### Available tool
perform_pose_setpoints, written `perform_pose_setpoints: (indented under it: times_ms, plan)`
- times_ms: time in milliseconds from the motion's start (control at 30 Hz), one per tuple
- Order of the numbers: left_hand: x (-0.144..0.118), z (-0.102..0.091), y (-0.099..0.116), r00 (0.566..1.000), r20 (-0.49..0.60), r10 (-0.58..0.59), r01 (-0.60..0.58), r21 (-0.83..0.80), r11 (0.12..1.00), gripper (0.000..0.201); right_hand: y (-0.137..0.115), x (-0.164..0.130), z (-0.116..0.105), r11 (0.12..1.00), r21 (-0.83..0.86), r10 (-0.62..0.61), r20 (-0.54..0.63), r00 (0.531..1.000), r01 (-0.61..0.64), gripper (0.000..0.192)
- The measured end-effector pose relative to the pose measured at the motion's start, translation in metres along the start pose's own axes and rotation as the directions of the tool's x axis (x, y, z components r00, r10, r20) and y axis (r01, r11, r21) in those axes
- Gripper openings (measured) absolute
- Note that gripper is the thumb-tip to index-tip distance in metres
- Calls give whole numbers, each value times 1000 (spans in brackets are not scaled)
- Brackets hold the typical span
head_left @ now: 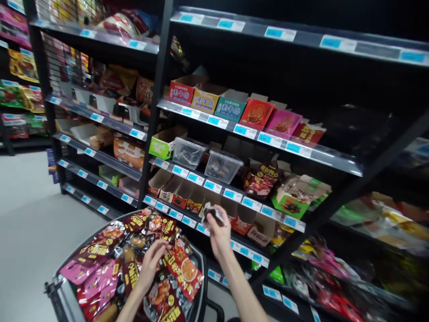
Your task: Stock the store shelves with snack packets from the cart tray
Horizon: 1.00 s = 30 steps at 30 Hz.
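Note:
My right hand (220, 232) is raised in front of the lower shelves, closed around a small dark packet (213, 215) with silvery wrapping. What is printed on it cannot be read. My left hand (154, 255) reaches over a grey-rimmed basket (203, 273), its fingers stretched out above the snack packs; whether the fingertips touch them is unclear. Heaped in the basket are dark red snack bags (166, 295), pink packs (98, 281) and a red pack with a bowl picture (187, 267). Brown vacuum-packed pieces lie among them.
Behind my right hand runs a low shelf row of open cardboard boxes (194, 201). Above it stand two clear plastic tubs (223, 166) and a green box (291, 201). Coloured snack boxes (231, 107) line a higher shelf. Bagged goods (321, 281) fill the lower right.

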State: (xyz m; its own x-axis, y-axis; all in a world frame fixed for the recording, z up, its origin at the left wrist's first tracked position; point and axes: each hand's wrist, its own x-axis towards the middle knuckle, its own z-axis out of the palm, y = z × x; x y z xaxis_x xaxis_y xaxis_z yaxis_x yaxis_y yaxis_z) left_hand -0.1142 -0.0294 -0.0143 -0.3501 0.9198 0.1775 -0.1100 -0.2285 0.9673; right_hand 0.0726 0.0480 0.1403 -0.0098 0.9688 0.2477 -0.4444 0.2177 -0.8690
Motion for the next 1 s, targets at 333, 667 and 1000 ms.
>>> perform_pose_setpoints:
  times_ms: [333,667,1000]
  plan:
    - [-7,12,-9,987,158,29,-89,387,918,32,-107,108,68,892,-174,-420,23,907,417,54]
    - [-2,8,-26,982,178,61,-143,497,856,37,-134,200,167,443,-696,-579,260,773,565,35]
    - [-4,9,-19,977,190,99,-178,466,866,32,-105,206,154,374,-777,-362,381,851,507,43]
